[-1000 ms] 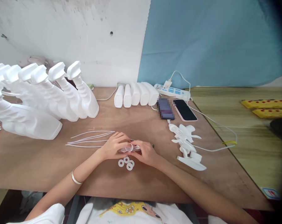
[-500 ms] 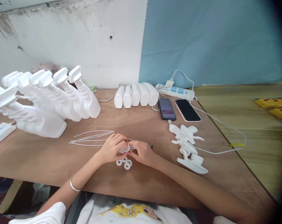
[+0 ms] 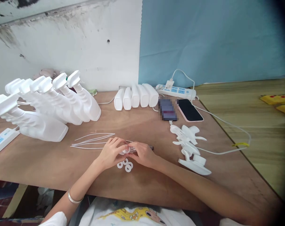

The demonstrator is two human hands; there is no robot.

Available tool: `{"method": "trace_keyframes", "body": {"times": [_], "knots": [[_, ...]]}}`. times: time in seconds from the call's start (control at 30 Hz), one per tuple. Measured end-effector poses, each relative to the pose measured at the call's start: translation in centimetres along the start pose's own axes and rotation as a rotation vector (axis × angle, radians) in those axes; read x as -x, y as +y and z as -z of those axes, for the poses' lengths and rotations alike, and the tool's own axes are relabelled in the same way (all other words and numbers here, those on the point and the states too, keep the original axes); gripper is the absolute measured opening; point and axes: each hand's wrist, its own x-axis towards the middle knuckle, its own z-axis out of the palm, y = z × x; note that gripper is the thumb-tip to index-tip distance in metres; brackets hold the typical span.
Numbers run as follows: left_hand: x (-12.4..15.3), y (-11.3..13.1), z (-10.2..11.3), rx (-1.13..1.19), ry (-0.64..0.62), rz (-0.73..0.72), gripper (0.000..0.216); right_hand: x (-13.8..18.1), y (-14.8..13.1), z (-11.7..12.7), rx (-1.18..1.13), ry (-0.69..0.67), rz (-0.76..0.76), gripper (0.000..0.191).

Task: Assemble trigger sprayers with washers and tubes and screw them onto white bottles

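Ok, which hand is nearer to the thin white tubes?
Left. The left hand is just beside the right ends of the thin white tubes; the right hand is farther right, past the left.

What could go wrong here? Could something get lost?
The clear part, held between the left hand and right hand, might slip out. The loose rings lie close by, so a bump could scatter them. The cable loops past the table's edge and might get snagged.
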Motion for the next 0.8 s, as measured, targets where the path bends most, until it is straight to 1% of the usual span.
{"method": "trace_keyframes", "body": {"times": [0.1, 0.2, 0.23, 0.37, 0.47, 0.53, 0.67, 0.8], "knots": [[0.1, -0.2, 1.0, 0.065, -0.030, 0.024, 0.016, 0.1, 0.1, -0.1, 0.004, -0.009, 0.001, 0.025], [1.3, -1.5, 2.6, 0.063, -0.003, 0.147, 0.023, 0.1, 0.1, -0.1, 0.011, -0.014, 0.012, 0.027], [2.1, -2.2, 3.1, 0.010, -0.006, 0.191, 0.022, 0.1, 0.1, -0.1, 0.014, -0.013, 0.016, 0.027], [6.2, -5.4, 4.5, -0.262, -0.110, 0.315, 0.022, 0.1, 0.1, 0.0, 0.025, -0.009, 0.024, 0.026], [9.0, -7.0, 4.4, -0.377, -0.119, 0.366, 0.022, 0.1, 0.1, 0.0, 0.029, -0.014, 0.022, 0.025], [10.3, -7.5, 4.0, -0.413, -0.106, 0.391, 0.022, 0.1, 0.1, 0.0, 0.031, -0.020, 0.022, 0.025], [11.1, -7.5, 3.6, -0.419, -0.065, 0.393, 0.022, 0.0, 0.0, 0.0, 0.036, -0.028, 0.024, 0.026], [11.3, -6.7, 3.6, -0.405, 0.001, 0.398, 0.021, 0.0, 0.0, 0.0, 0.045, -0.027, 0.032, 0.026]]}}
